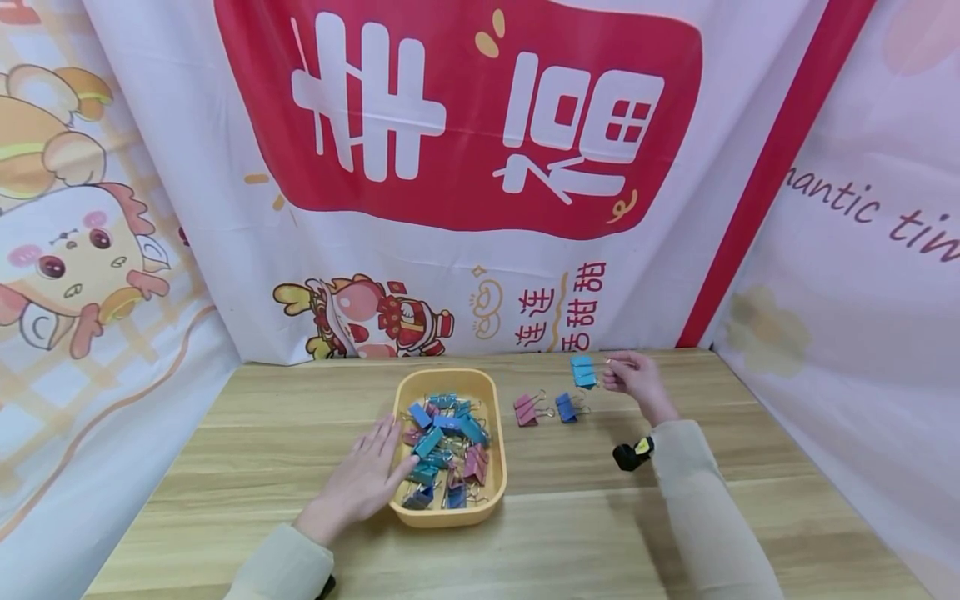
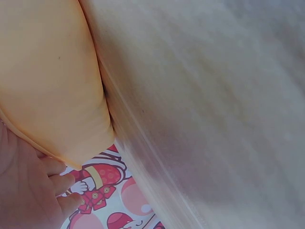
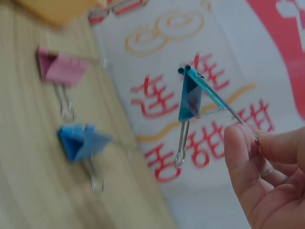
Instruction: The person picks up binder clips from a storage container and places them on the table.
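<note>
Thumb and finger of my right hand point(image 1: 633, 382) pinch one wire handle of a teal binder clip point(image 1: 583, 372). In the right wrist view that clip point(image 3: 193, 95) hangs in the air, its other handle pointing down. On the table to its left lie a pink binder clip point(image 1: 527, 409) and a blue binder clip point(image 1: 567, 407), side by side. My left hand point(image 1: 365, 471) rests with extended fingers against the left side of a yellow bin point(image 1: 450, 518), the thumb over its rim. Several teal, blue and pink binder clips point(image 1: 448, 425) lie jumbled inside the bin.
A wood-grain table point(image 1: 570, 542) carries everything. Printed cloth point(image 1: 465, 283) hangs along its back edge, with more cloth at the left and right sides. A black device with a yellow mark point(image 1: 633, 454) sits at my right wrist.
</note>
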Tool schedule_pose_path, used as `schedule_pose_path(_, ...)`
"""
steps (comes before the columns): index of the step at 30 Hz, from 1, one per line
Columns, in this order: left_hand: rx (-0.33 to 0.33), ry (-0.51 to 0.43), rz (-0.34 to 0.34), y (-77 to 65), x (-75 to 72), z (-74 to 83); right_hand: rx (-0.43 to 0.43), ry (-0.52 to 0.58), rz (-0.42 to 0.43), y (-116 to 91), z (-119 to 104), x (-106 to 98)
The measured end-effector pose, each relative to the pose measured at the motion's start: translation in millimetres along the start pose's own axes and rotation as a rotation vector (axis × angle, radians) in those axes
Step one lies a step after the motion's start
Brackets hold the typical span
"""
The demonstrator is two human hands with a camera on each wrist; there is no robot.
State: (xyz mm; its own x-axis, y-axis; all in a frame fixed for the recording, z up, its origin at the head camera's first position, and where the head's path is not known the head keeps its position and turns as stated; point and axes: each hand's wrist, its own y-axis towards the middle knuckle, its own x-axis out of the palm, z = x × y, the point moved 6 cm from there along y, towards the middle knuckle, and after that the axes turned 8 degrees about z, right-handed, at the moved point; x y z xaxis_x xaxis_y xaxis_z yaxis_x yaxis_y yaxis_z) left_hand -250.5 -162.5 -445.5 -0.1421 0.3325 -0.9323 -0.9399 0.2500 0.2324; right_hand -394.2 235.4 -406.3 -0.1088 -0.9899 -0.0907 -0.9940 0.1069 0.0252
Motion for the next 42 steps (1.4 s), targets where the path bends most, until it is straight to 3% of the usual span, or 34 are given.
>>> schedule_pose_path(9, -0.002, -0.005, -0.004, -0.1, 0.7, 0.0, -0.031, 0.03, 0.09, 6.7, 29.6, -23.2)
schedule_pose_path(14, -0.011, -0.002, -0.006, 0.6, 0.9, -0.9, 0.005, -0.052, 0.113, 14.7, 43.9, -24.6)
schedule_pose_path(23, 0.001, 0.004, -0.009, 0.5, 0.9, -0.1, 0.031, -0.09, 0.111, 19.5, 60.1, -21.6)
schedule_pose_path(34, -0.009, 0.002, -0.004, 2.0, 1.5, -1.9, -0.006, -0.133, 0.119, 18.2, 64.1, -22.6)
schedule_pose_path(42, -0.013, -0.009, -0.01, 1.5, 1.5, -1.7, -0.011, -0.229, 0.187, 9.6, 55.6, -26.7)
